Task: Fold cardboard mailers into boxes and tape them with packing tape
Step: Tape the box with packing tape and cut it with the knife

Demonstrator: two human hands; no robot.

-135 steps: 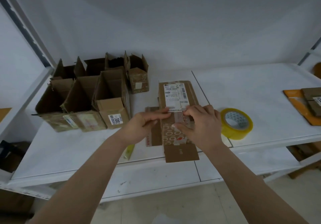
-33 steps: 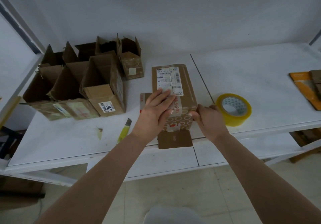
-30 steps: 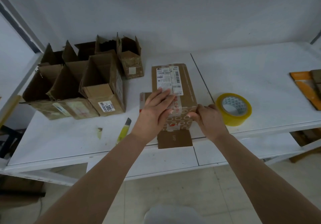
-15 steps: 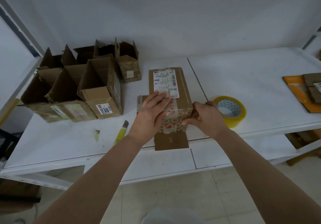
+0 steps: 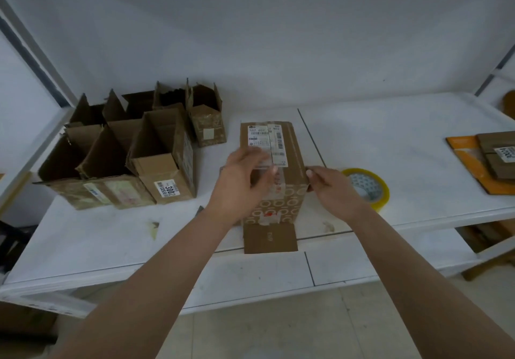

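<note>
A: We see a brown corrugated box (image 5: 274,169) standing on the white table (image 5: 390,141), near its front edge at the centre. Its top carries a white printed label (image 5: 267,142); its near face bears a pattern of pale rings, a red mark and scraps of glossy tape. One plain flap (image 5: 270,238) lies flat on the table towards us, past the edge.

B: And the hands?

A: The left hand (image 5: 241,188) lies over the box's top left edge, fingers loosely spread and slightly bent. It is motion-blurred, so we cannot tell whether it presses or only hovers. The right hand (image 5: 333,188) is at the box's upper right corner, thumb and forefinger pinched together on that edge; whether they hold cardboard or a strip of tape we cannot make out.

B: What surrounds the box?

A: Just right of the right hand, partly hidden by it, lies a roll (image 5: 367,190) of yellowish translucent tape, flat, with a printed core. On the left stand open boxes (image 5: 164,158), rough and creased, flaps upright, some with white stickers. At the right a flat cardboard pile (image 5: 498,155) rests on an orange sheet (image 5: 465,149), cut off by the frame.

B: Anything unclear?

A: A small dark object (image 5: 199,210) shows beside the left wrist, mostly covered. A pale scrap (image 5: 154,226) lies on the table; its material is unclear.
</note>
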